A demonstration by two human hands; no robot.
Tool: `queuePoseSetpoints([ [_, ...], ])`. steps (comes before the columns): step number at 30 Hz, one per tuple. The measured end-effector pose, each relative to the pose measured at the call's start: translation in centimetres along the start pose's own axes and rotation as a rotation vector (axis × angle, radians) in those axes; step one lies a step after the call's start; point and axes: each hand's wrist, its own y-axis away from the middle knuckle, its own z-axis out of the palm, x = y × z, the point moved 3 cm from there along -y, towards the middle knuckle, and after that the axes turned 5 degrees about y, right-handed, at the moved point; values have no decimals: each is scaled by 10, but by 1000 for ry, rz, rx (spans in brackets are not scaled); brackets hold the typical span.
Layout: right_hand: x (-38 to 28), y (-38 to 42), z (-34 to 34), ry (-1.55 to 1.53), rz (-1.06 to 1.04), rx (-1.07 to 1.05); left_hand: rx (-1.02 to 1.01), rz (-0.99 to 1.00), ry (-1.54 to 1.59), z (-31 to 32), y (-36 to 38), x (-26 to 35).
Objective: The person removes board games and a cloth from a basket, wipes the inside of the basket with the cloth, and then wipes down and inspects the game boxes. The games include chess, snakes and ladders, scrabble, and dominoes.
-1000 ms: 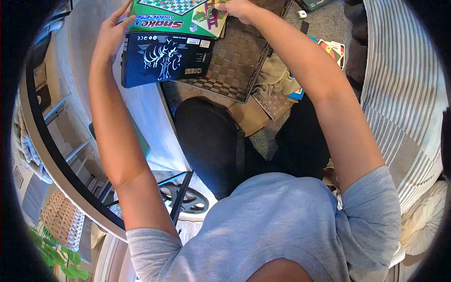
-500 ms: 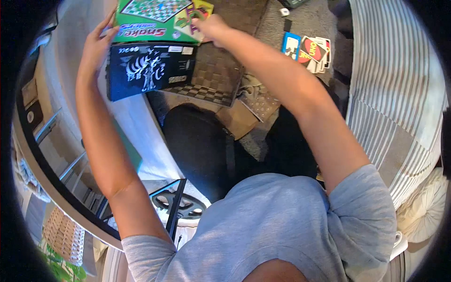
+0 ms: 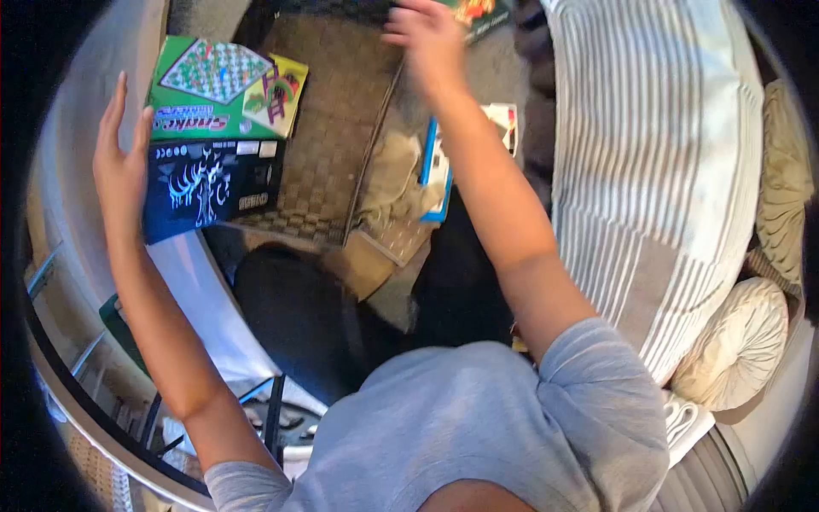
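A green Snakes & Ladders box [image 3: 226,94] and a black box with a white tree-like print [image 3: 209,183] stand at the left side of a brown woven basket [image 3: 328,162]. My left hand [image 3: 124,162] is open, fingers stretched out, right at the left edge of both boxes. Over to the right, my right hand [image 3: 426,43] hangs open and empty beyond the basket's right rim, its fingers apart and slightly blurred. Just beside it lies a dark green box [image 3: 486,19], cut off by the top of the view.
A blue-edged pack [image 3: 437,175] and some cards [image 3: 505,119] lie partly behind my right forearm. Crumpled beige cloth [image 3: 388,175] and brown cardboard [image 3: 367,264] sit by the basket. A striped cover [image 3: 631,171] borders the right, with a round cushion [image 3: 735,341].
My right hand has let go of the Snakes & Ladders box and moved right toward the dark green box. The left hand's fingers have straightened beside the boxes. The view has shifted.
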Motion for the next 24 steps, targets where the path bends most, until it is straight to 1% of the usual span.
queuePoseSetpoints([
  [1,5,-15,-36,97,-20,231,43,1,8,-1,5,21],
  [2,30,-35,-73,33,84,403,111,-10,95,0,15,36],
  [3,64,-57,-112,-25,286,292,178,-17,179,2,25,50],
  [4,75,-64,-124,16,545,390,175,-17,178,6,35,60],
  [5,81,-69,-125,20,528,376,162,-21,175,11,48,70],
  [7,103,-71,-117,-90,815,293,156,-123,280,21,71,89],
  [8,109,-79,-116,-47,761,263,120,-129,307,26,85,94],
  [9,109,-87,-111,-46,765,254,79,-137,334,32,99,98],
  [11,108,-91,-113,63,869,340,0,-188,400,45,127,105],
  [12,106,-94,-112,54,910,261,-13,-182,392,50,138,110],
  [13,103,-100,-114,57,911,257,-16,-166,370,54,149,111],
  [15,99,-100,-113,59,973,127,-15,-233,421,57,169,111],
  [16,95,-96,-114,104,914,147,-33,-252,426,60,177,110],
  [17,98,-98,-120,96,920,100,-32,-301,459,62,187,109],
  [18,102,-98,-122,33,893,113,-28,-351,483,62,197,107],
  [19,102,-98,-126,15,802,91,-41,-370,475,64,203,105],
  [21,113,-107,-134,-274,583,49,-75,-418,514,66,219,105],
  [23,125,-120,-162,-360,514,53,-90,-437,509,68,229,104],
  [24,120,-113,-172,-389,551,71,-96,-470,535,67,233,106],
])
